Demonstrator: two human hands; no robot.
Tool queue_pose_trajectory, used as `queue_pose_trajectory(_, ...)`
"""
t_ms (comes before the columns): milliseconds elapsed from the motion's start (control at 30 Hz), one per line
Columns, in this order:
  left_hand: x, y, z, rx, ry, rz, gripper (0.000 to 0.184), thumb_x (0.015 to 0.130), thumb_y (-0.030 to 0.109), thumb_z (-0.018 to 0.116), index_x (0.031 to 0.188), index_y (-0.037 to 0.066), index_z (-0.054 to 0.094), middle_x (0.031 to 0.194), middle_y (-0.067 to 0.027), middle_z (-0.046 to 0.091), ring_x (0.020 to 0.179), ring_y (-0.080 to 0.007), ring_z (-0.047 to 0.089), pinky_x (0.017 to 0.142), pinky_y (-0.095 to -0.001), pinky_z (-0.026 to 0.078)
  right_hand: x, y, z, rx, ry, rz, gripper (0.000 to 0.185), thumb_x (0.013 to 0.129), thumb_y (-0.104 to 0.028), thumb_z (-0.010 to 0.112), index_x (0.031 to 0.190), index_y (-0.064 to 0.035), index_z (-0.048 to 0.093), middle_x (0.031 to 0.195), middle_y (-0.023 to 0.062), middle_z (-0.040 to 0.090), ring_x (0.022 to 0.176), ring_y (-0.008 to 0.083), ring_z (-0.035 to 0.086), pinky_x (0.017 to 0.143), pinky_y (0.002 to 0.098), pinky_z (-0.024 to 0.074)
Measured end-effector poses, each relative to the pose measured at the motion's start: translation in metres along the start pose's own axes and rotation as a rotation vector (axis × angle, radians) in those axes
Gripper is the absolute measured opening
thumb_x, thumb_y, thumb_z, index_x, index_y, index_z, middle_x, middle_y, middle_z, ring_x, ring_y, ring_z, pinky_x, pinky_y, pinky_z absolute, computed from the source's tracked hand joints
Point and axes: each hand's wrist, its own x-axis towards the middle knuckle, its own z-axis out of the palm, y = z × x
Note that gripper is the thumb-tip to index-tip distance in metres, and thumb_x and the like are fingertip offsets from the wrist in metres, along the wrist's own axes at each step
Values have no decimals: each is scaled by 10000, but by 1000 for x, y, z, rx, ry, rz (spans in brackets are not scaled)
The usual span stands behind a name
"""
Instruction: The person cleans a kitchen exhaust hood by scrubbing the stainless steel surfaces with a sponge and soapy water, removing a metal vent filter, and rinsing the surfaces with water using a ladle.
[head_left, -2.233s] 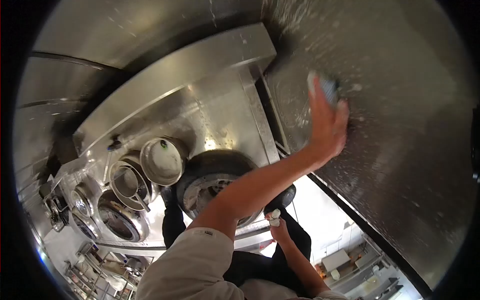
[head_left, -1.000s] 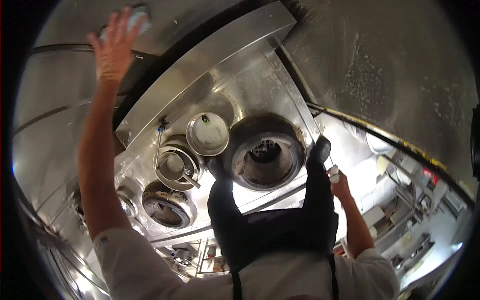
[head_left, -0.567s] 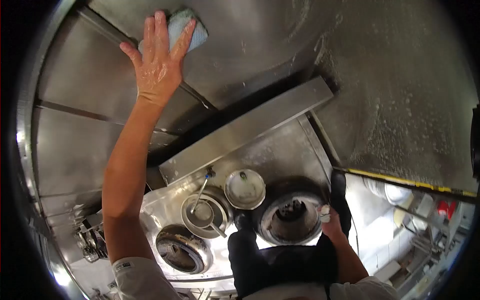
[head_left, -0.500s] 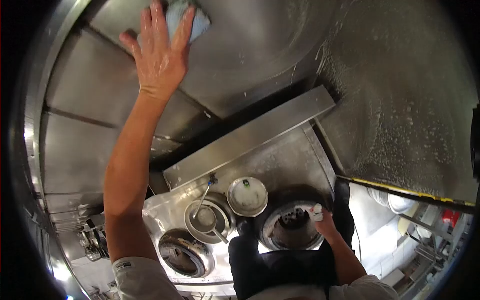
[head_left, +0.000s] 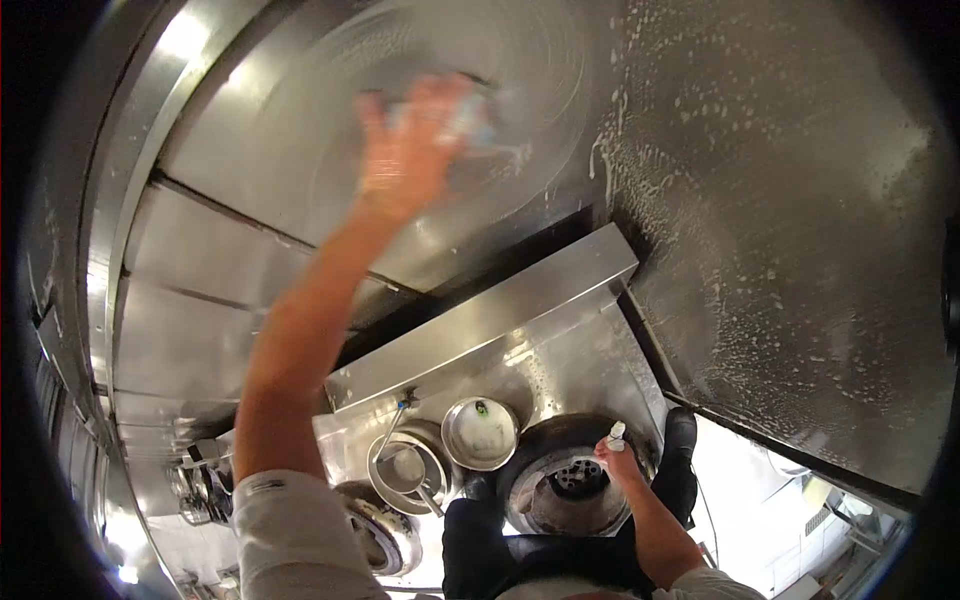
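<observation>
My left hand, smeared by motion, is raised against the steel wall. Under its fingers is a light blue cloth, pressed flat to the soapy metal. Low on the right, my right hand is closed around a small white object whose kind I cannot make out. It hangs over the right side of a round wok burner. A metal bowl of whitish, foamy liquid stands left of that burner, with a small green and black item in it.
A ladle rests over a steel pan beside a blue-handled tap. A second burner is at lower left. The steel ledge crosses behind the stove. Foam streaks the right wall panel. My dark-clothed legs are between the burners.
My left hand has swept right and lower in view with the blue cloth, along the wall. The camera view has tilted. My right hand still holds the white object above the burner.
</observation>
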Motion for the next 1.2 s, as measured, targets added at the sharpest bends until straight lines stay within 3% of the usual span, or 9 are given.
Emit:
queue_pose_trajectory(200,67,-88,-3,-161,653,-360,471,753,112,609,1205,246,590,1275,-53,567,1207,-203,464,1013,-465,212,-2,-34,14,90,169,59,233,865,-319,585,823,-91,609,776,75,653,695,197,626,658,335,500)
queue_pose_trajectory(267,109,-68,-29,-75,530,-173,425,831,118,532,1255,152,532,1409,-158,408,1330,-361,334,987,-634,291,1,-22,15,61,161,51,231,864,-317,585,808,-93,602,778,72,654,691,192,627,648,339,505)
queue_pose_trajectory(333,151,-45,-43,-158,554,-204,306,802,125,555,1099,136,623,1257,-130,535,1181,-330,470,915,-546,388,-4,-11,11,100,77,11,215,867,-292,583,809,-86,601,763,69,642,693,193,629,640,343,507)
queue_pose_trajectory(433,144,-34,-46,-211,376,-190,437,765,107,577,1184,229,607,1347,-44,504,1196,-226,471,947,-483,308,-9,0,-4,4,122,44,178,851,-254,599,825,-78,604,750,68,632,680,196,629,620,336,508)
queue_pose_trajectory(533,100,-32,-18,-168,484,263,347,744,91,591,1075,184,646,1274,-63,552,1084,-241,510,890,-427,383,-16,-3,-7,-38,191,60,135,831,-212,599,824,-78,602,742,64,629,658,195,624,591,327,503)
queue_pose_trajectory(633,69,-33,-26,-371,342,133,340,725,69,597,1040,177,665,1205,-93,581,953,-259,528,812,-380,442,-17,1,-15,60,174,-22,149,821,-244,580,817,-96,601,735,68,638,643,190,618,551,317,470)
queue_pose_trajectory(733,68,-35,-55,-503,559,-88,360,690,51,614,1027,165,673,1220,-111,572,874,-277,532,765,-368,459,-31,-8,-15,74,212,70,207,834,-316,557,819,-114,601,724,70,641,630,181,613,525,303,440)
queue_pose_trajectory(833,102,-35,-127,-457,844,11,351,677,9,623,996,144,676,1147,-121,606,858,-288,552,752,-391,459,-47,-4,-5,96,282,-4,305,887,-389,476,801,-121,593,708,58,641,592,163,598,515,285,425)
queue_pose_trajectory(1200,153,-57,-156,-355,624,204,133,744,129,579,846,101,661,886,-57,560,833,-250,496,704,-386,424,-43,2,44,57,249,18,276,905,-337,470,793,-111,582,699,34,610,604,146,581,523,265,424)
